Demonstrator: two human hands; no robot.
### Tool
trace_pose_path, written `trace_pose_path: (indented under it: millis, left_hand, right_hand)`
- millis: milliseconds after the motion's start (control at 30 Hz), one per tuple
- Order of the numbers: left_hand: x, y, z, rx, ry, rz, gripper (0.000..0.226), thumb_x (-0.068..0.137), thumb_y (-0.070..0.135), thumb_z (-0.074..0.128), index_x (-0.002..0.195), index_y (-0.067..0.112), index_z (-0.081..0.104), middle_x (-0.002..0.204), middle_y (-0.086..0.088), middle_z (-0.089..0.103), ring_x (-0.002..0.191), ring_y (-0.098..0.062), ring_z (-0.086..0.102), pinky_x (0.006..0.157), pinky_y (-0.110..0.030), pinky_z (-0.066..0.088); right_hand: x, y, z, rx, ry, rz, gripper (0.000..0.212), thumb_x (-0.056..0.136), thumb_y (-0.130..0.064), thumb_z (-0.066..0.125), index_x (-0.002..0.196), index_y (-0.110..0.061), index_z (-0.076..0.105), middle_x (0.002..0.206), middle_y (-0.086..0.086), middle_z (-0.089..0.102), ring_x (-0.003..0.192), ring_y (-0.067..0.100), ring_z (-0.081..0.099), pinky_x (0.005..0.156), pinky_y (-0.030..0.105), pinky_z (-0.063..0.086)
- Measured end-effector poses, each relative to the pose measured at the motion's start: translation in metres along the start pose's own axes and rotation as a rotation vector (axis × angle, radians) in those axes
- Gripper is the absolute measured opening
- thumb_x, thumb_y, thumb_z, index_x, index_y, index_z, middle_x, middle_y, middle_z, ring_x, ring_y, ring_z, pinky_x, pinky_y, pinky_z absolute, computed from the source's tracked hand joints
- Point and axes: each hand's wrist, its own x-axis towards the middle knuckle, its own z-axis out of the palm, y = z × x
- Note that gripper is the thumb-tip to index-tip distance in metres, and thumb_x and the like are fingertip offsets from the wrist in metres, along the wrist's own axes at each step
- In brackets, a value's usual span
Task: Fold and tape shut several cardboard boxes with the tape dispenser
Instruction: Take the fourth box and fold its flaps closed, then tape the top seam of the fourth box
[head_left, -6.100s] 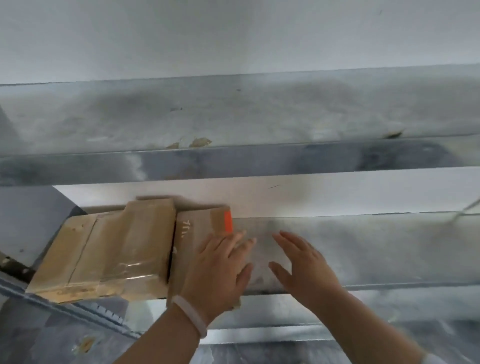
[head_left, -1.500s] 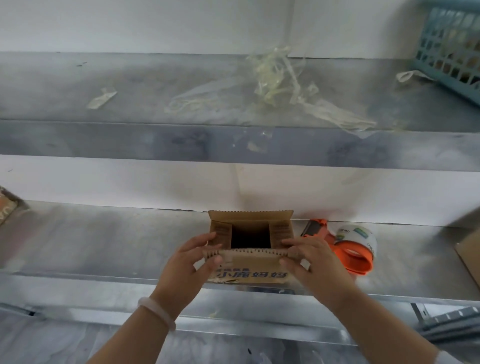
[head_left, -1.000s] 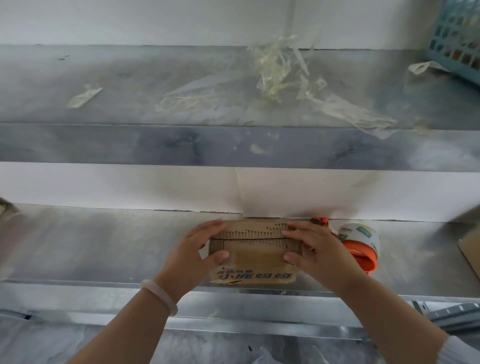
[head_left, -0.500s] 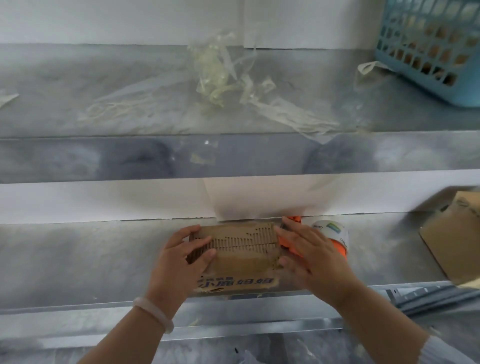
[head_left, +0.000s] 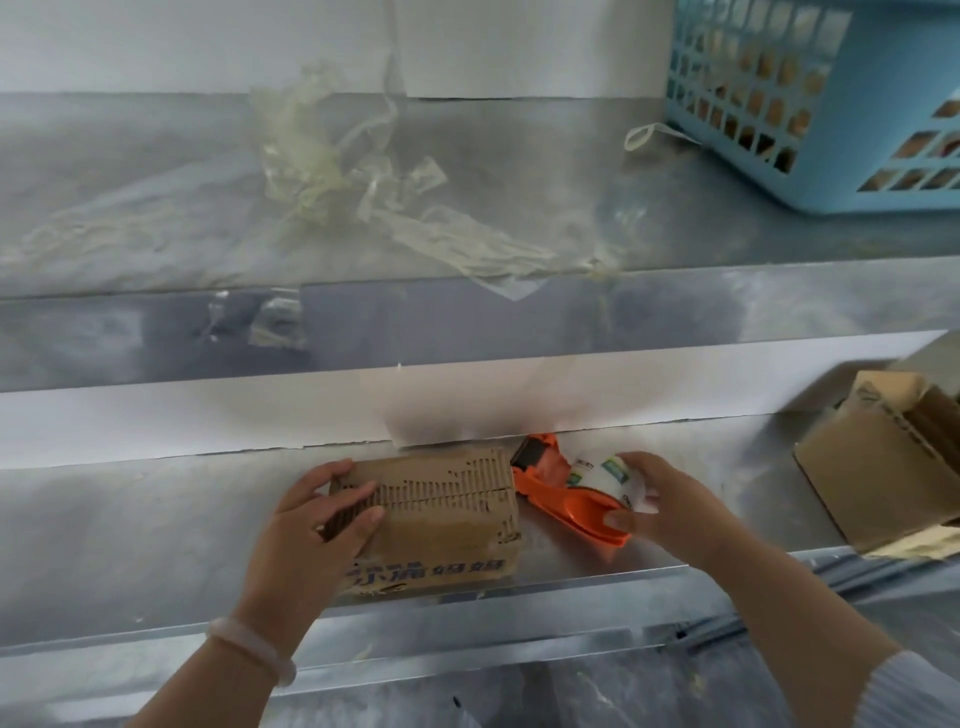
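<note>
Left hand (head_left: 311, 525) holds the cardboard box (head_left: 447, 525) shut on the lower shelf (head_left: 156, 519) while the right hand (head_left: 660, 504) grips the tape dispenser (head_left: 561, 499) beside it.

The box sits at the shelf's front edge, top flaps folded down. The left fingers (head_left: 332, 470) curl round its left end, thumb pressed on top. The right fingers (head_left: 636, 462) curl over the orange dispenser's roll, thumb against its handle. An open box (head_left: 883, 483) stands farther right. A blue basket (head_left: 831, 104) and tape scraps (head_left: 363, 171) lie on the upper shelf (head_left: 675, 234).
</note>
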Motion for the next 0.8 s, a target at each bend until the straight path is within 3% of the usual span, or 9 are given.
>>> trace_pose_path:
  millis: [133,333,467,533,600,700,800]
  left_hand:
    - [-0.001,0.003,0.0,0.038,0.008,0.03,0.033,0.08,0.024,0.076,0.09,0.052,0.061,0.119,0.036,0.047,0.098,0.024,0.045,0.077,-0.007,0.038]
    - [-0.003,0.004,0.01,0.089,-0.058,0.082,0.02,0.088,0.029,0.067,0.103,0.041,0.07,0.124,0.036,0.043,0.107,0.014,0.047,0.079,-0.007,0.041]
    - [-0.001,0.009,0.021,0.189,-0.116,0.135,0.03,0.089,0.043,0.06,0.116,0.035,0.069,0.132,0.032,0.041,0.115,-0.003,0.045,0.103,-0.033,0.043]
    - [-0.001,0.015,0.021,0.371,-0.06,0.195,0.039,0.089,0.058,0.052,0.115,0.035,0.07,0.132,0.023,0.047,0.118,-0.009,0.041,0.103,-0.039,0.044]
    - [-0.001,0.023,0.018,0.544,0.05,0.314,0.044,0.085,0.06,0.045,0.105,0.034,0.074,0.124,0.011,0.059,0.114,-0.019,0.048,0.093,-0.042,0.045]
    - [-0.008,0.037,0.015,0.534,0.184,0.431,0.039,0.082,0.052,0.048,0.097,0.028,0.075,0.105,0.007,0.064,0.102,-0.018,0.051,0.087,-0.035,0.041]
    - [-0.026,0.061,0.01,0.327,0.098,0.454,0.031,0.087,0.051,0.051,0.097,0.032,0.074,0.095,0.02,0.064,0.091,-0.005,0.054,0.081,-0.021,0.043]
  right_hand:
    - [-0.011,-0.001,0.005,0.009,0.08,-0.029,0.061,0.067,-0.042,0.086,0.114,-0.04,0.048,0.103,-0.018,0.065,0.095,0.007,0.063,0.087,0.037,0.056]
    - [-0.045,-0.008,-0.006,0.23,0.323,-0.1,0.058,0.069,-0.032,0.086,0.116,-0.035,0.051,0.105,-0.017,0.063,0.097,0.009,0.064,0.082,0.039,0.059]
    - [-0.072,-0.021,-0.01,0.086,0.536,-0.246,0.064,0.067,-0.034,0.086,0.12,-0.034,0.05,0.105,-0.015,0.06,0.097,0.008,0.059,0.077,0.03,0.054]
    - [-0.079,-0.035,-0.008,0.001,0.626,-0.409,0.068,0.065,-0.036,0.085,0.122,-0.026,0.05,0.106,-0.012,0.057,0.094,0.006,0.055,0.075,0.019,0.048]
    - [-0.082,-0.051,0.0,-0.056,0.684,-0.605,0.065,0.069,-0.038,0.084,0.122,-0.023,0.05,0.111,-0.015,0.052,0.099,0.003,0.05,0.082,0.011,0.044]
    - [-0.08,-0.072,0.022,-0.099,0.729,-0.806,0.068,0.063,-0.021,0.09,0.12,-0.018,0.053,0.117,-0.009,0.057,0.109,0.013,0.054,0.095,0.013,0.042]
    - [-0.077,-0.086,0.042,-0.097,0.756,-0.902,0.068,0.062,-0.01,0.088,0.12,-0.016,0.054,0.111,0.003,0.064,0.109,0.019,0.055,0.097,0.02,0.044]
